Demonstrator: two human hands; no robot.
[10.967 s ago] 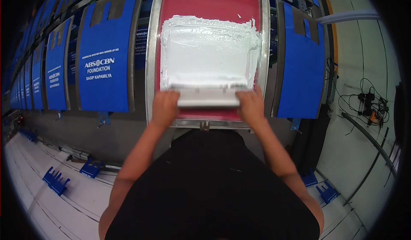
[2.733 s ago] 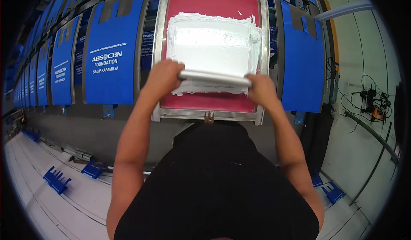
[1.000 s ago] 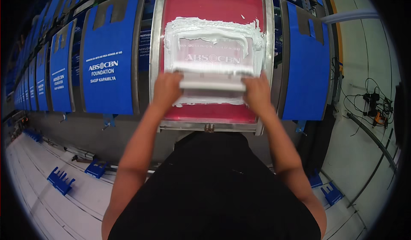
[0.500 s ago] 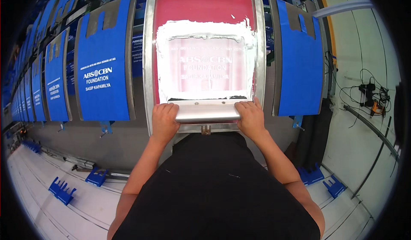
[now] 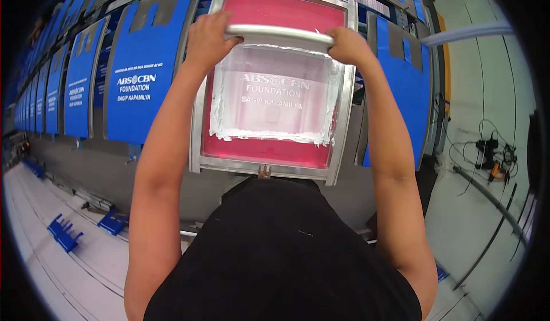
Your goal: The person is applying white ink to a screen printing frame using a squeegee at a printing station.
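Note:
My left hand (image 5: 211, 41) and my right hand (image 5: 348, 46) are closed round the two ends of a long metal squeegee (image 5: 279, 34). It lies across the far part of a screen printing frame (image 5: 198, 132), which has silvery metal sides and a red mesh (image 5: 269, 154). White ink (image 5: 229, 134) rims a pale rectangular window in the mesh, with a thick line along its near edge. Lettering shows inside that window (image 5: 272, 115). The squeegee covers the window's far edge, so the ink there is partly hidden.
Blue printed bag panels (image 5: 134, 103) on grey boards stand in a row to the left. Another blue panel (image 5: 395, 97) is beside my right forearm. Blue cut-out scraps (image 5: 64, 233) lie on the pale floor. A cordless drill (image 5: 487, 149) and cables are at the far right.
Both hands have carried the squeegee from the near end of the screen to its far end. The white ink over the window is thinner, and the view has turned slightly.

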